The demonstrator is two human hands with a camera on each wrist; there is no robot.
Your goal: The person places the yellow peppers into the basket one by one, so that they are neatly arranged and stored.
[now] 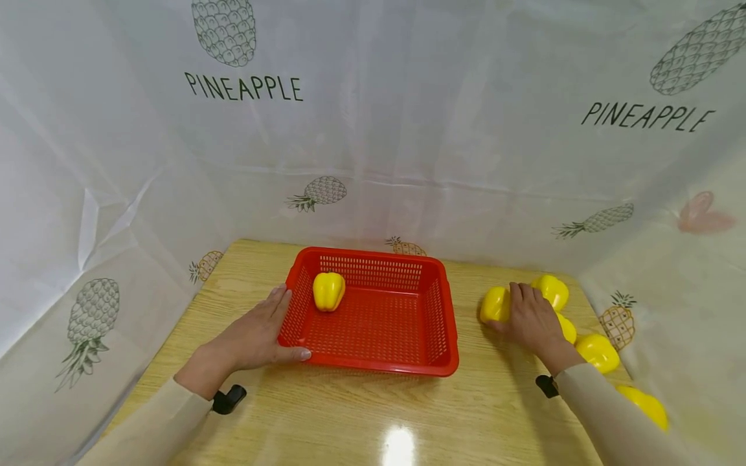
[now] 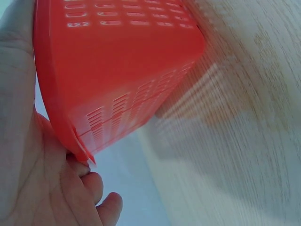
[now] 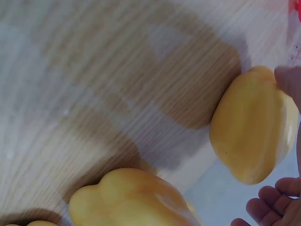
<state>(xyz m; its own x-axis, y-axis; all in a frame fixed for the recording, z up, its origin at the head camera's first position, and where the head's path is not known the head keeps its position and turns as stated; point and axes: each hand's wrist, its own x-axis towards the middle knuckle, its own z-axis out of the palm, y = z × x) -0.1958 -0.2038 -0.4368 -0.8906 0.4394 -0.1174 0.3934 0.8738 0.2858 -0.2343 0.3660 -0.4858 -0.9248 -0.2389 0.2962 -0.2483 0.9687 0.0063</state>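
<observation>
A red plastic basket (image 1: 373,369) stands on the table, with one yellow bell pepper (image 1: 329,291) inside at its left. My left hand (image 1: 250,333) holds the basket's near left corner, thumb on the front rim and fingers along the left rim. The left wrist view shows the basket's outer wall (image 2: 117,52) beside that hand. Right of the basket, my right hand (image 1: 533,320) grips another yellow bell pepper (image 1: 494,304). The right wrist view shows the thumb touching this pepper (image 3: 249,127); its far side is hidden.
Several more yellow bell peppers (image 1: 599,353) lie along the table's right edge, partly behind the right hand and forearm. The wooden table (image 1: 350,414) is bordered by a white curtain (image 1: 443,194) printed with pineapples at the back and sides.
</observation>
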